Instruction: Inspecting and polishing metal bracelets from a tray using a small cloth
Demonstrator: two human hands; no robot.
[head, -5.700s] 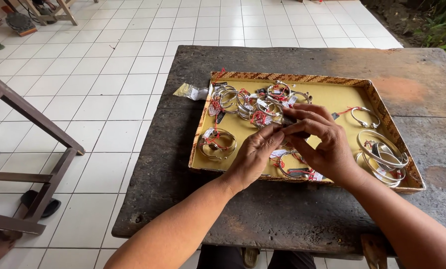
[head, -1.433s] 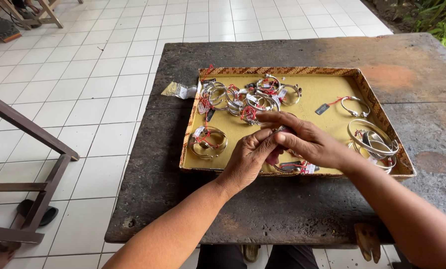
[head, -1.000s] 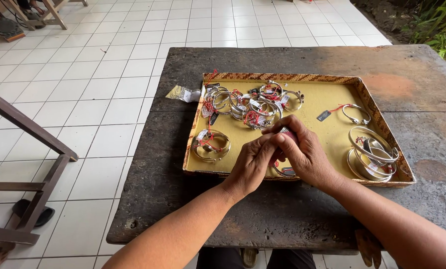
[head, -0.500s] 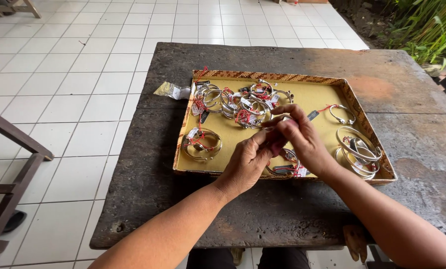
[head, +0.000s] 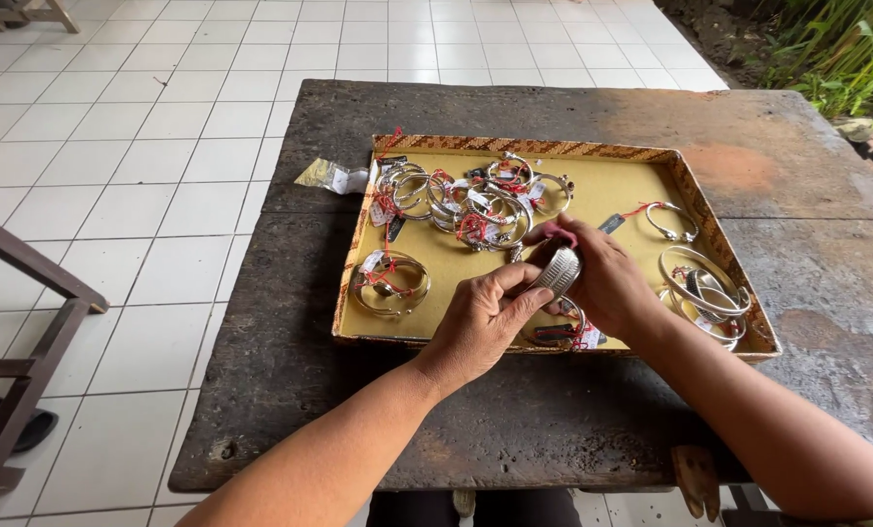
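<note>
White floor tiles surround a dark wooden desk [head: 514, 410]; above its tray [head: 641, 190] both hands hold one wide silver bangle [head: 558, 271]; left hand [head: 480, 317] pinches its lower edge, right hand [head: 607, 283] cups it from behind, fingers curled; inspection seems under way; turning it needs a steady grip; other bangles [head: 466, 200] lie near.

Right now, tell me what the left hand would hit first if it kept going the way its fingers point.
The left hand points up and right at the ribbed silver bangle it already touches; beyond sits the right hand.
</note>
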